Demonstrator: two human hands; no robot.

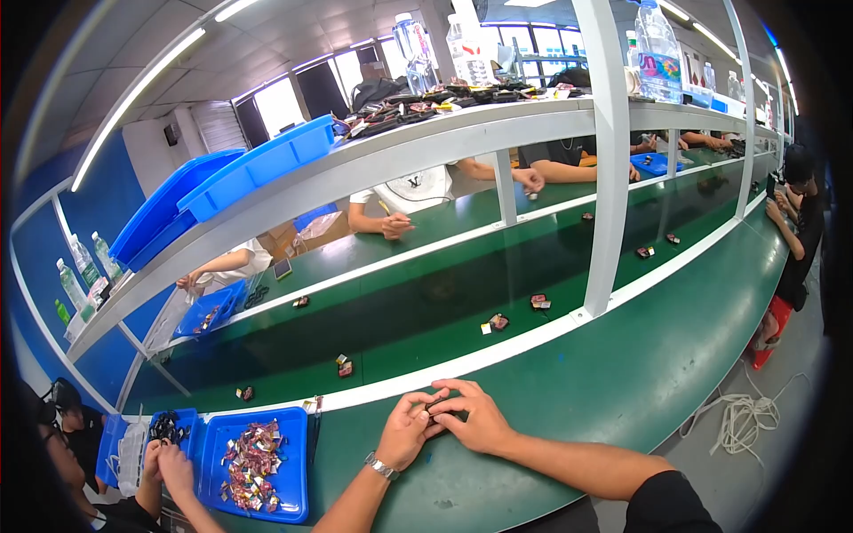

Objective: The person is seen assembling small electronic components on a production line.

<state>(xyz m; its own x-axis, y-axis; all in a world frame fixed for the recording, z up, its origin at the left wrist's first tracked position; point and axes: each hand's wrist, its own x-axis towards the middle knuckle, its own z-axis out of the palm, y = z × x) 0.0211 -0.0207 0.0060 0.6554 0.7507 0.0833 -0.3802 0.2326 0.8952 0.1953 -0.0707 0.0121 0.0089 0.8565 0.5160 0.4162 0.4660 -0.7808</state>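
Observation:
My left hand point(406, 433), with a metal watch on its wrist, and my right hand point(478, 419) meet above the green bench top point(569, 382). Both are closed, fingertips pinched together around a small dark piece point(437, 410). Fingers cover most of it, so its kind does not show. To the left of my hands lies a blue tray point(297, 435) holding a heap of small reddish parts point(253, 466) with white and yellow labels.
Beyond a white rail, a dark green belt point(426, 311) carries scattered small parts point(345, 365). A white post point(604, 178) rises ahead, supporting a shelf with bottles, blue trays and dark parts. At left, a co-worker's hands point(171, 464) work beside a smaller tray. Others sit across the belt.

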